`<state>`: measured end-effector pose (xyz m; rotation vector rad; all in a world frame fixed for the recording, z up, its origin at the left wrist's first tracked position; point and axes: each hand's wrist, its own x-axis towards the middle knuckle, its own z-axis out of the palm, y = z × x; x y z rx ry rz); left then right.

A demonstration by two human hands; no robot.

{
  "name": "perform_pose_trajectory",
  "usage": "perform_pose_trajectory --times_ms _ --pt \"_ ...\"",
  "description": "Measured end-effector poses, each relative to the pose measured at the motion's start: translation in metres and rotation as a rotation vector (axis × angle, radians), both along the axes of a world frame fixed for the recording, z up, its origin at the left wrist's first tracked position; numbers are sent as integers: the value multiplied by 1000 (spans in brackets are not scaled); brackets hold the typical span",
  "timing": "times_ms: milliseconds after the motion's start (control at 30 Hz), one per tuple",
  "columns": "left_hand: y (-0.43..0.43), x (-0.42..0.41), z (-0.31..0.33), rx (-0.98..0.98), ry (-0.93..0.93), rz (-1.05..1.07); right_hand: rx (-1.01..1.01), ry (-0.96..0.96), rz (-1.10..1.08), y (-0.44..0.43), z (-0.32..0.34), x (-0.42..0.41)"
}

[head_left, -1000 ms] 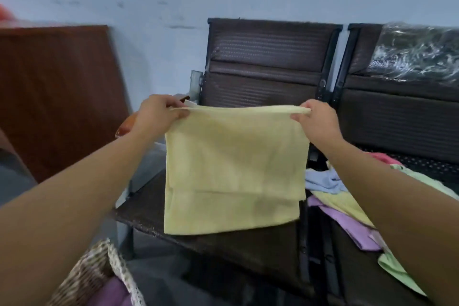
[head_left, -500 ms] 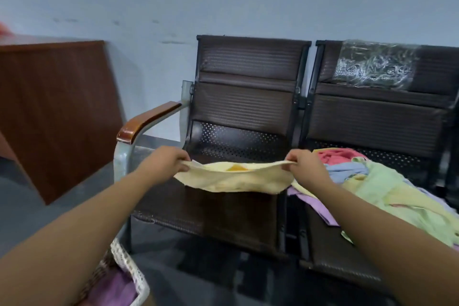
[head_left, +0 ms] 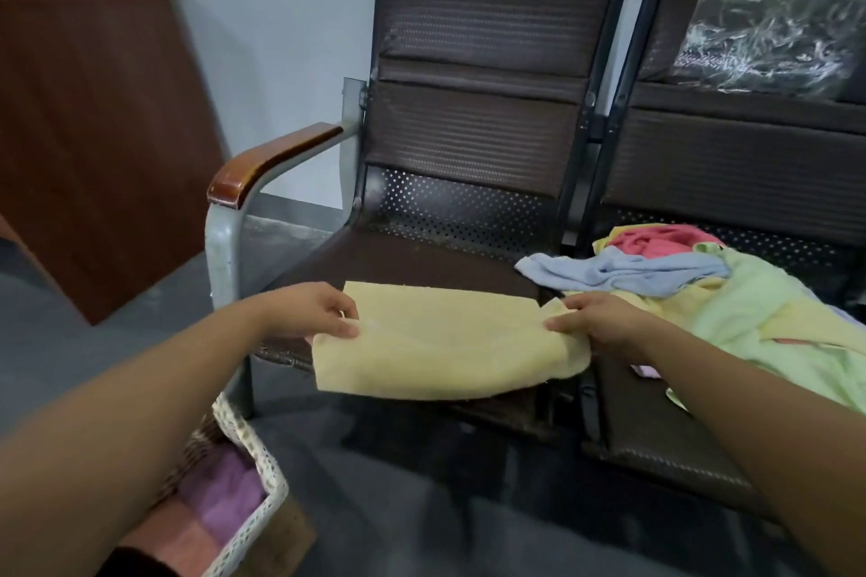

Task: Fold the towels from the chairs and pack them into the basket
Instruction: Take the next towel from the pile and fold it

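Left chair seat [head_left: 421, 262] under yellow towel [head_left: 445, 342], right chair seat [head_left: 656, 426] under towel pile [head_left: 750, 309], basket [head_left: 253, 459] on floor [head_left: 421, 506]

The yellow towel [head_left: 445, 342] is pale and plain. The chair [head_left: 473, 141] is dark brown with a band of small dots, its armrest [head_left: 276, 155] red-brown. Beside it lie a light blue towel [head_left: 623, 271], a pink towel [head_left: 656, 240] and a pale green towel [head_left: 750, 309]. The basket [head_left: 248, 450] has white lattice trim.

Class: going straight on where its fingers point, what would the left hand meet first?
The left hand points along the yellow towel it pinches; likely the right hand next, depth uncertain.
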<state>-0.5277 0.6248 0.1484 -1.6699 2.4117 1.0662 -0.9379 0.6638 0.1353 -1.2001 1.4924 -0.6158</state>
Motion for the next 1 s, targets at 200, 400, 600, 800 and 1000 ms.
perform_pose_trajectory --times_ms 200,400,600,800,1000 --pt "-62 -12 -16 -412 -110 216 -212 274 -165 -62 -25 15" --pt "-101 -36 -68 -303 90 599 -295 682 -245 -107 -73 45" --pt "-100 -27 -108 -197 -265 638 -454 812 294 -77 -102 117" --pt "-90 -34 -101 -46 -259 634 -351 842 486 -62 -118 138" --pt "-82 -39 -83 -171 -72 595 -378 799 511 -55 -114 137"
